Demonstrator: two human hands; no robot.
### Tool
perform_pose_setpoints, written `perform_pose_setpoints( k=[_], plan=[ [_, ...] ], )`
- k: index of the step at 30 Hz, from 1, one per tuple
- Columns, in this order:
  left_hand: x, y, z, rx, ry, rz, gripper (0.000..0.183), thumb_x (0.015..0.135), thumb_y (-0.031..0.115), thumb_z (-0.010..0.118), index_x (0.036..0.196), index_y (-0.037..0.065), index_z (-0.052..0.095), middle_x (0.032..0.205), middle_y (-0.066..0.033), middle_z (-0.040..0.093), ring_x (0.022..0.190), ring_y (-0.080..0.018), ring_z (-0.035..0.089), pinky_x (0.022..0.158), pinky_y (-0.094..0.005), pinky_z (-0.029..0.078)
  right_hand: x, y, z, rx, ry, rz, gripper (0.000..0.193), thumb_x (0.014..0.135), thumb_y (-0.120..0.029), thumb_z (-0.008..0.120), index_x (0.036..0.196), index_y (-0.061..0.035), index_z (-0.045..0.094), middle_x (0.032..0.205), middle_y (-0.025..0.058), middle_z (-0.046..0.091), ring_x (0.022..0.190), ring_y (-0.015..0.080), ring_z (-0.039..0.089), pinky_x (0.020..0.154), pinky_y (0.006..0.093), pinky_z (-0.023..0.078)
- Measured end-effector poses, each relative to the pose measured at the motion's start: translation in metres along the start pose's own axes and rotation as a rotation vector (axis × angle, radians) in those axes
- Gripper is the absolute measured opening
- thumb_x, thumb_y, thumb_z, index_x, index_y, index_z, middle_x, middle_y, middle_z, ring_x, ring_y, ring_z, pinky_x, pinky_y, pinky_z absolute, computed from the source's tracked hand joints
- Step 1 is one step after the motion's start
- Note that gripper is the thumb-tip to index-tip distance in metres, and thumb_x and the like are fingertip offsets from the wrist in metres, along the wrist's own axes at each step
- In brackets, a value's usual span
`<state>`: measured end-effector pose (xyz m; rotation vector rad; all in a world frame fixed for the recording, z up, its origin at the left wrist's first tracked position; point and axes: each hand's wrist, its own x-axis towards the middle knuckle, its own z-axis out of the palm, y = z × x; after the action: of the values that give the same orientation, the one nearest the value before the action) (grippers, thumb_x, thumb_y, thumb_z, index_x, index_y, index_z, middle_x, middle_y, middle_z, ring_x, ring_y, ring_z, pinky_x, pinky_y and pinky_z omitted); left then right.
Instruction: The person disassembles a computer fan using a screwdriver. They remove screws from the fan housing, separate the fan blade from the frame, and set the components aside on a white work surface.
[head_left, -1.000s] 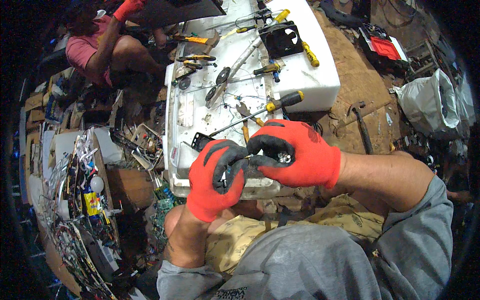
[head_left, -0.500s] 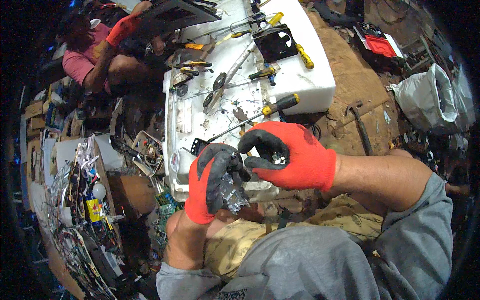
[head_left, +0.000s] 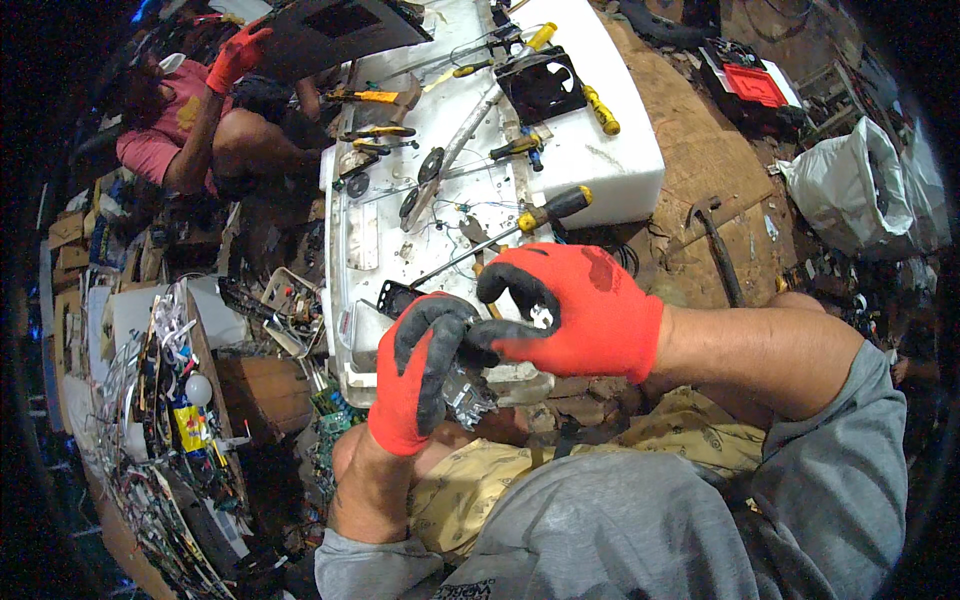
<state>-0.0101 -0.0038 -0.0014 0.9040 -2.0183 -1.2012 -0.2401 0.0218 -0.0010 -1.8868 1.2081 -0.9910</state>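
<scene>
- The left hand [head_left: 415, 375], in a red and black glove, grips a dark, silvery part [head_left: 470, 398] (its exact kind is hard to tell).
- The right hand [head_left: 575, 312], gloved alike, holds small pale bits [head_left: 541, 317] in its curled fingers, its thumb close against the left fingertips.
- Beyond them, a yellow-and-black screwdriver [head_left: 557, 208] lies slantwise on the littered white work surface [head_left: 345, 265].
- Farther off sits a square black frame [head_left: 515, 92].
- Right, a hammer [head_left: 722, 258] rests on brown cardboard [head_left: 672, 130].
- Upper left, a co-worker's red-gloved hand [head_left: 238, 55] touches a dark panel [head_left: 300, 45].
</scene>
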Motion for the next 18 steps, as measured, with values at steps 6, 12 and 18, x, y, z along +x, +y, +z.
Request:
perform_pose_setpoints(
  k=[6,12,18],
  plan=[
    [0.002,0.003,-0.003,0.248,0.010,0.114,0.015,0.098,0.006,0.053,0.102,-0.005,0.061,0.096,-0.0134,0.062,0.082,-0.0198,0.061,0.073,-0.0329,0.051,0.003,0.001,-0.006,-0.032,0.026,-0.013,0.035,0.077,-0.023,0.080,0.106,-0.0078,0.065,0.095,0.0115,0.067,0.088,0.0269,0.067,0.078,0.0380,0.054],
    [0.001,0.006,0.000,0.017,0.045,-0.044,0.013,0.097,0.008,0.057,0.100,-0.004,0.062,0.094,-0.0094,0.062,0.080,-0.0166,0.059,0.073,-0.0313,0.050,0.009,0.002,-0.005,-0.114,-0.020,0.115,0.028,0.084,-0.030,0.070,0.099,-0.0074,0.064,0.092,0.0171,0.069,0.090,0.0388,0.067,0.078,0.0473,0.054],
    [0.002,0.010,-0.004,-0.130,0.162,-0.337,0.016,0.099,0.010,0.056,0.104,-0.003,0.063,0.096,-0.0057,0.063,0.083,-0.0119,0.060,0.075,-0.0259,0.050,0.007,0.006,-0.009,0.163,-0.063,0.355,0.024,0.086,-0.023,0.069,0.101,-0.0043,0.065,0.091,0.0149,0.070,0.085,0.0303,0.069,0.076,0.0406,0.053]
  ],
)
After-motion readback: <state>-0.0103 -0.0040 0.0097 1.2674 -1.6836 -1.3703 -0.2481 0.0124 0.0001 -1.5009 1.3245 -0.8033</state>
